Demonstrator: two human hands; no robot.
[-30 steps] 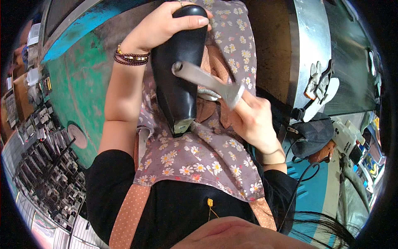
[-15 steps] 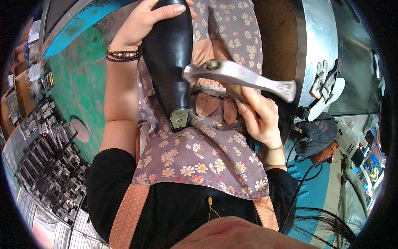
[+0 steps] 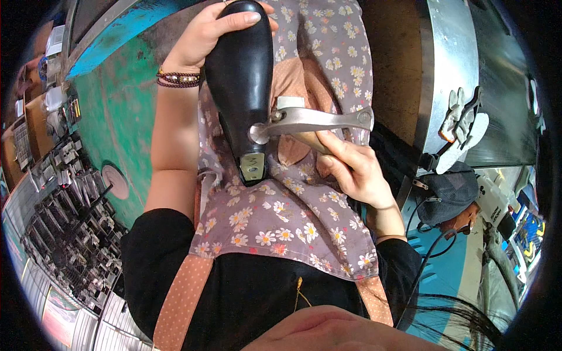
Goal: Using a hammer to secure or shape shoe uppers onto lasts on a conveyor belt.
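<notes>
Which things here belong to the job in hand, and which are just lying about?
In the job:
- black shoe upper, in left hand
- hammer, in right hand
- floral apron, worn

Apparently just lying about:
- grey work gloves
- white sole-shaped piece
- black mesh pouch

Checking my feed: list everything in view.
Shoe form: 1, black, on lap
Hammer: 1, silver head, over form's right edge
Apron: 1, grey floral, over lap
Shirt: 1, black, torso
Pendant: 1, gold, chest
Bracelets: count unclear, dark, left wrist
Gloves: count unclear, pale, metal ledge
Mesh bag: 1, dark, below gloves
Surface: 1, green, left
Disc: 1, pale, left
Clutter: uncountable, mixed, both sides
Left hand: 1, bare, on form's far end
Right hand: 1, bare, gripping hammer
</notes>
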